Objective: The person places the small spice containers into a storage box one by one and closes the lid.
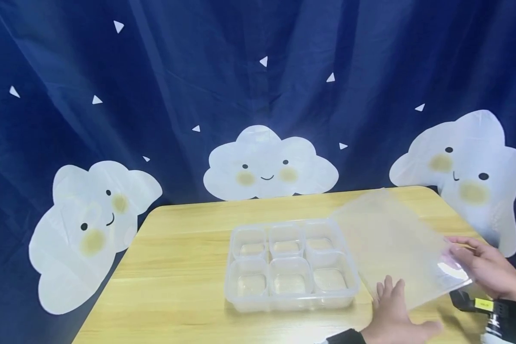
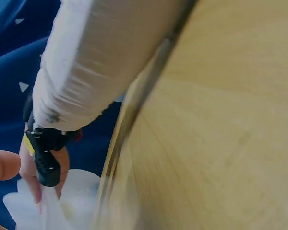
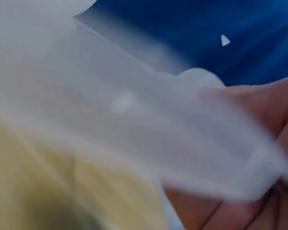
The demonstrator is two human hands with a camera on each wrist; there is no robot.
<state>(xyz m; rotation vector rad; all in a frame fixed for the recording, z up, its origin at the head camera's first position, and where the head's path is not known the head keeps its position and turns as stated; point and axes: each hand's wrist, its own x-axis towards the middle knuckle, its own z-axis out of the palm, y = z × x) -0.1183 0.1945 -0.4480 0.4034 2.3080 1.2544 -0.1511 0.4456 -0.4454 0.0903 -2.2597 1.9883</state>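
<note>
A flat, frosted translucent plastic sheet (image 1: 391, 243) slants over the right part of the table. My right hand (image 1: 487, 268) pinches it by its right edge, thumb on one face and fingers on the other. In the right wrist view the sheet (image 3: 110, 105) looks blurred and runs into the palm. Close to its lower edge is my left hand (image 1: 389, 319), fingers spread and pointing away from me, gripping nothing. Left of both hands stands a clear plastic box (image 1: 292, 303) with several square compartments, whose bare floors show the wood below.
The wooden table (image 1: 176, 286) has rounded far corners and ends at a dark blue curtain (image 1: 223, 57) with white cloud faces. A black wrist camera (image 2: 47, 163) and a pale sleeve (image 2: 86, 67) are on my right arm.
</note>
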